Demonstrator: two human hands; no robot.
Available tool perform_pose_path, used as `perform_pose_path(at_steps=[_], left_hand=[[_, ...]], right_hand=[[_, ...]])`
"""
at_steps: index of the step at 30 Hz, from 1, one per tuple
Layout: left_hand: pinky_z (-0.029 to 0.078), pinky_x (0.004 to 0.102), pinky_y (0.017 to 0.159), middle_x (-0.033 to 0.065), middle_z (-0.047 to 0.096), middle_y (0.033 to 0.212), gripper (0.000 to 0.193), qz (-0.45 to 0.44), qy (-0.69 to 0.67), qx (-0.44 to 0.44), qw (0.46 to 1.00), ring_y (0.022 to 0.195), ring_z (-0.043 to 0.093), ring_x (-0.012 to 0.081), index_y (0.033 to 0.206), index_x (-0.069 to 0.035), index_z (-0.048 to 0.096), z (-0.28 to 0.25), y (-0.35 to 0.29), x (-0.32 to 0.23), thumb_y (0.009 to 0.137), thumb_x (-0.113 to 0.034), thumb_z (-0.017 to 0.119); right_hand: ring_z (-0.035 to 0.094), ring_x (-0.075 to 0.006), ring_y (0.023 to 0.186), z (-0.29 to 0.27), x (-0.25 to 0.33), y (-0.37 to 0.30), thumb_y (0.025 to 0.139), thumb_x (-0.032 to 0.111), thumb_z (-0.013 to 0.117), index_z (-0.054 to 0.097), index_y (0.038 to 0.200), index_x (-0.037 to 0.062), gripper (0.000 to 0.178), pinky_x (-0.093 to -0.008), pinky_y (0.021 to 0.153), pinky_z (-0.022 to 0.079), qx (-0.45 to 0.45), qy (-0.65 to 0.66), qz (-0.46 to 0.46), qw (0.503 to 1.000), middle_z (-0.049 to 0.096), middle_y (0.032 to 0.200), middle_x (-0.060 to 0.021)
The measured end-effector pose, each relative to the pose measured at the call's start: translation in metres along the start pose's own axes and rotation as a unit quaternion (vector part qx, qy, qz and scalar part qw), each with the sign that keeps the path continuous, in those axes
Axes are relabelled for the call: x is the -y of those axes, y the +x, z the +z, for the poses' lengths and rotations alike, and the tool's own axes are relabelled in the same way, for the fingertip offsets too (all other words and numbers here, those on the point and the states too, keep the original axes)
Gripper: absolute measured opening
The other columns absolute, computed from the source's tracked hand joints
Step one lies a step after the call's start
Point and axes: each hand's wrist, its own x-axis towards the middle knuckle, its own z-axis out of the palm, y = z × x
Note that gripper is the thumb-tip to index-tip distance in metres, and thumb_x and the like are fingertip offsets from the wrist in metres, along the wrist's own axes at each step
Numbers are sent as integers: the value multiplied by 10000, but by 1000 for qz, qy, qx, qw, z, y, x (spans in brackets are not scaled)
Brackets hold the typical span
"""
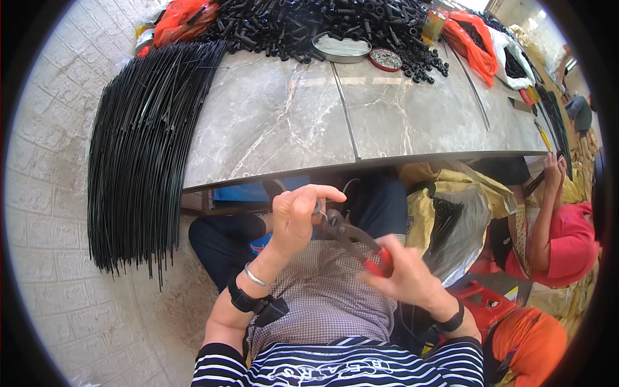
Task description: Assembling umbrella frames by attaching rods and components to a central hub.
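My right hand (pixel 409 277), slightly blurred, is closed around the red handles of a pair of dark-jawed pliers (pixel 350 236). The plier jaws point up and left, right beside my left hand (pixel 293 216). That hand is closed with its index finger stretched out to the right over the jaws. A small grey piece (pixel 317 207) shows between its fingers, with a thin bright strand running toward the jaws; its kind is too small to tell. Both hands are above my lap, over a checked apron (pixel 322 284), just in front of the table edge.
A grey marble-patterned table (pixel 277 122) lies ahead. Long black rods (pixel 142 155) overhang its left end. Black tubular parts (pixel 290 26), a round tin (pixel 342 48) and a red tin (pixel 385 59) sit behind. A yellow sack (pixel 422 219) and a co-worker in red (pixel 567 245) are at right.
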Motion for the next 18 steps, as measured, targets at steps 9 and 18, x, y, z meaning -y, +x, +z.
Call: perform_pose_path(at_steps=[9, 18], left_hand=[[273, 208, 461, -11, 505, 574, 469, -2, 12, -57, 998, 498, 392, 38, 821, 18, 702, 9, 0, -3, 939, -296, 375], [275, 215, 460, -9, 495, 563, 471, 18, 0, -43, 999, 493, 390, 44, 809, 34, 694, 9, 5, -4, 943, -286, 374]], right_hand=[[598, -295, 688, -10, -6, 6, 752, 126, 748, 557, 1086, 16, 400, -338, 640, 464, -132, -152, -110, 973, 580, 751, -122], [543, -202, 547, -5, -5, -5, 728, 211, 780, 540, 1012, 14, 421, -304, 550, 442, -27, -33, 5, 999, 542, 629, -83]])
